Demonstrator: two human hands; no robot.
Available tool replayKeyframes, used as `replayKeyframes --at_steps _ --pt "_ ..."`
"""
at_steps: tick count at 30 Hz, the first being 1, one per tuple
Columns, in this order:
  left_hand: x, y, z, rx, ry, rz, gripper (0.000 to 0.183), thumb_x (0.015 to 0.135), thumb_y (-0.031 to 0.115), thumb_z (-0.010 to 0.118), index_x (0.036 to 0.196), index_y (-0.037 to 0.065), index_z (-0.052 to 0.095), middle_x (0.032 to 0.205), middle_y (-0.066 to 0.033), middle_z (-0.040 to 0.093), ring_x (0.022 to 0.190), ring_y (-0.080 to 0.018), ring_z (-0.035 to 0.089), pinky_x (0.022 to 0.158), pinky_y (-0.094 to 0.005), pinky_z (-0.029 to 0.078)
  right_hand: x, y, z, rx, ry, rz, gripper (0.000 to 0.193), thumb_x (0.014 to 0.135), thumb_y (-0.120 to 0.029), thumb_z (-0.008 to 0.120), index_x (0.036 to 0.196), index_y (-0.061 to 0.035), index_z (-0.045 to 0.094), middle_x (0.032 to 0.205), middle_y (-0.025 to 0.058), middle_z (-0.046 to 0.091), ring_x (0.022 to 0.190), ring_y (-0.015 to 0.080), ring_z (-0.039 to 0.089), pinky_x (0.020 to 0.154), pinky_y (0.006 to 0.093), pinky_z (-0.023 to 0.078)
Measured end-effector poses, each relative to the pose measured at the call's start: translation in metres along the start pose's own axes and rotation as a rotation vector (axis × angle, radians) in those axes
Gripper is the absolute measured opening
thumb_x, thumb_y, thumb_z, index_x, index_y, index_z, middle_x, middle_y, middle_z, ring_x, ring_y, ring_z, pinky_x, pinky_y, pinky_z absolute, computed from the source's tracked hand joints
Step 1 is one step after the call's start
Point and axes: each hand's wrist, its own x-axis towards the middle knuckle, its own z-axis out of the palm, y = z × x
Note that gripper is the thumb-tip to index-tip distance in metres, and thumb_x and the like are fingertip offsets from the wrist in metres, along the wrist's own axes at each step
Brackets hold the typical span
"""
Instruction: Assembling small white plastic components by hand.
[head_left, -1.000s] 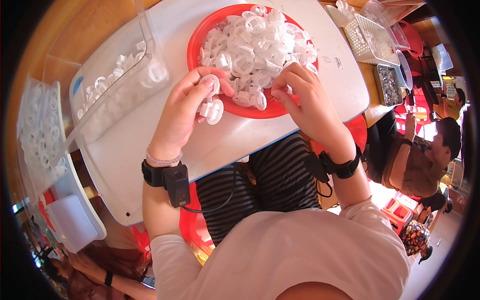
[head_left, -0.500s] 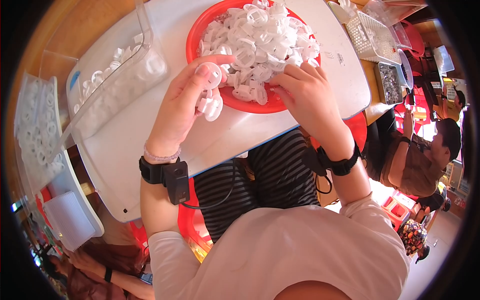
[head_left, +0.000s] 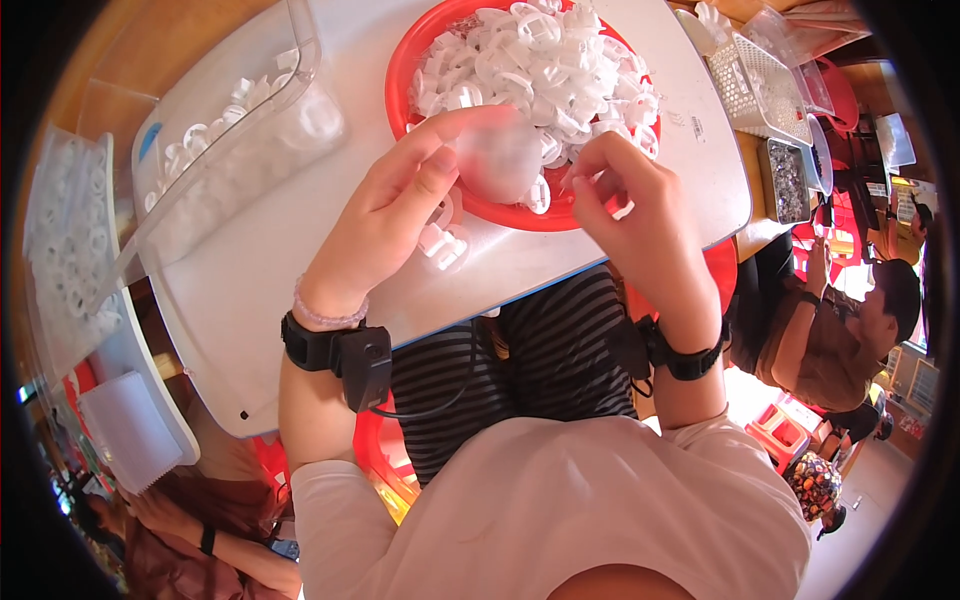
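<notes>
My left hand point(head_left: 400, 190) is raised over the near left rim of a red basin point(head_left: 398, 85). It is closed around white plastic parts; one round white part point(head_left: 443, 243) shows, smeared, below its palm. A blurred patch covers the thumb and index fingertips, so what they pinch is hidden. My right hand point(head_left: 635, 190) is by the basin's near right rim, thumb and fingers curled together. Whatever sits in that pinch is too small to make out. Inside the basin is a heap of similar white plastic parts point(head_left: 560, 75).
At the left of the white table point(head_left: 250, 330) stands a clear bin point(head_left: 300, 110) with more white parts. A white perforated basket point(head_left: 760, 85) and a metal tray of small pieces point(head_left: 788, 180) are at the right. Co-workers point(head_left: 850, 330) sit on both sides.
Both hands have shifted slightly right in the picture, as has the basin. The right hand has drawn a little back from the heap with its fingers curled more. The left-hand parts now look blurred.
</notes>
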Motion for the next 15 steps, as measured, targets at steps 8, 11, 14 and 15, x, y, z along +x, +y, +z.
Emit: replayKeyframes --at_steps 8,11,14,15 --pt "0.002 -0.009 0.000 0.026 -0.017 0.104 0.035 0.092 0.012 0.044 0.126 0.006 0.048 0.087 0.0016 0.051 0.065 -0.0014 0.043 0.058 -0.0159 0.037 0.005 -0.013 0.013 0.309 -0.053 -0.006 0.014 0.076 0.008 0.059 0.085 -0.0014 0.055 0.076 -0.0006 0.054 0.064 0.0051 0.047 0.058 0.0193 0.038" --pt "0.002 -0.014 0.000 0.037 0.018 0.188 0.033 0.088 0.008 0.050 0.121 0.004 0.048 0.093 0.0009 0.053 0.074 -0.0032 0.048 0.064 -0.0174 0.040 0.008 -0.015 0.017 0.310 -0.012 -0.083 0.017 0.075 0.010 0.059 0.088 -0.0011 0.057 0.077 -0.0002 0.055 0.065 0.0050 0.048 0.058 0.0190 0.039" --pt "0.002 -0.011 0.000 0.148 0.030 0.187 0.031 0.084 0.002 0.054 0.114 0.003 0.050 0.098 -0.0003 0.055 0.081 -0.0054 0.051 0.068 -0.0199 0.043 0.008 -0.014 0.018 0.332 -0.004 -0.087 0.019 0.074 0.012 0.060 0.088 -0.0005 0.058 0.080 0.0008 0.057 0.066 0.0053 0.048 0.060 0.0194 0.040" --pt "0.002 -0.009 -0.001 0.120 0.004 0.145 0.031 0.083 0.003 0.057 0.114 0.002 0.051 0.103 -0.0018 0.055 0.089 -0.0083 0.052 0.074 -0.0224 0.044 0.009 -0.013 0.020 0.333 -0.005 -0.083 0.019 0.074 0.012 0.060 0.088 -0.0005 0.058 0.080 0.0008 0.057 0.066 0.0053 0.048 0.060 0.0194 0.040"
